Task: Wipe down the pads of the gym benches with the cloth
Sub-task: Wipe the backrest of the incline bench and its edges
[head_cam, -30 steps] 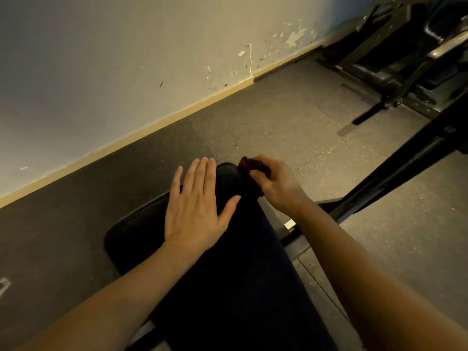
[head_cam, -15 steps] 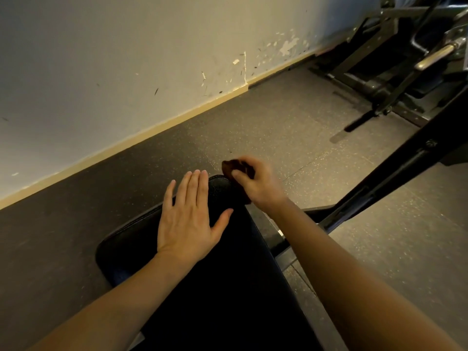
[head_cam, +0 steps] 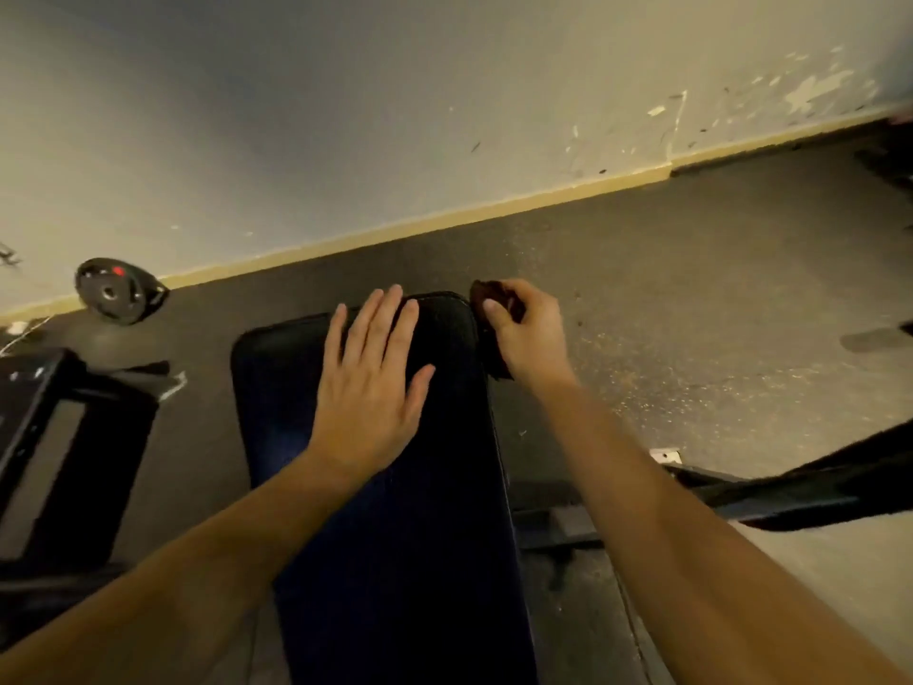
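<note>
Grip, right hand (head_cam: 526, 333): fingers curled round the dark cloth (head_cam: 498, 360), held against the far right edge of the bench pad (head_cam: 395, 536); left hand (head_cam: 370, 383): flat, fingers straight, palm on the pad, holding nothing, at 9 o'clock of the cloth; pad black, running 6 to 12 o'clock; weight plate (head_cam: 111, 291) on the floor (head_cam: 691, 289) by the wall, 10 o'clock of the left hand.

Cloth (head_cam: 481, 294) now at pad (head_cam: 390, 511) right edge
</note>
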Demonstrator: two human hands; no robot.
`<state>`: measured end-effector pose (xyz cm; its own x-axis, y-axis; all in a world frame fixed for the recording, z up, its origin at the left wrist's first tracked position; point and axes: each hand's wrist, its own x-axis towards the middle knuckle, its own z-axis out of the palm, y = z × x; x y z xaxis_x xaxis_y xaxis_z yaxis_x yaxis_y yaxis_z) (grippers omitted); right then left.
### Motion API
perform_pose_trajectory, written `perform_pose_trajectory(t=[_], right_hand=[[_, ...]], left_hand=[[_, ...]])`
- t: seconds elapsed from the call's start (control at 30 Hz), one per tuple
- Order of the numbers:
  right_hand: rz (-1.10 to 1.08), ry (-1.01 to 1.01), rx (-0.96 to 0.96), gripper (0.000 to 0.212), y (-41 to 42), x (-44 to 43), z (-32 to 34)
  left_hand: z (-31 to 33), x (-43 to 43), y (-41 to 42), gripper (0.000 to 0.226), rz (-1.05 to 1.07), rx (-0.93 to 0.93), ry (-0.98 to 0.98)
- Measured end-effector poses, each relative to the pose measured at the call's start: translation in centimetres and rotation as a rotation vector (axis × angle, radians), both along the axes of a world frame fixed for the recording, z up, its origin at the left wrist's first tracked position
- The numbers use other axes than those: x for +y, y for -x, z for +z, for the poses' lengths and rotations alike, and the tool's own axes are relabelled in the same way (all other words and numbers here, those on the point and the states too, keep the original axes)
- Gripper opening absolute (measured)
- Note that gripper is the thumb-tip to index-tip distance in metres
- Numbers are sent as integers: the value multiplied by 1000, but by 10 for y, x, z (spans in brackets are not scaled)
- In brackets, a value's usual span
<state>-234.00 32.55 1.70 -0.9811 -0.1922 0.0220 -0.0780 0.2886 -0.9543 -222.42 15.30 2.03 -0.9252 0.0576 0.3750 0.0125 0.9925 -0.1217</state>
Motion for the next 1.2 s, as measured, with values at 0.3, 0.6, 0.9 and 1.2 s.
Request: perform_pose_trajectory(t=[0.3, 0.6, 0.9, 1.2], right_hand=[[282, 19, 95, 22, -93, 75, -57], [350, 37, 122, 13, -59, 63, -74], [260, 103, 202, 15, 4, 21, -23], [321, 0, 59, 17, -77, 67, -72]], left_hand=[[-59, 80, -35, 73, 387, 29, -168], [-74, 68, -33, 74, 325, 122, -143], [-74, 69, -34, 76, 317, 121, -144], [-76, 69, -33, 77, 308, 128, -144]])
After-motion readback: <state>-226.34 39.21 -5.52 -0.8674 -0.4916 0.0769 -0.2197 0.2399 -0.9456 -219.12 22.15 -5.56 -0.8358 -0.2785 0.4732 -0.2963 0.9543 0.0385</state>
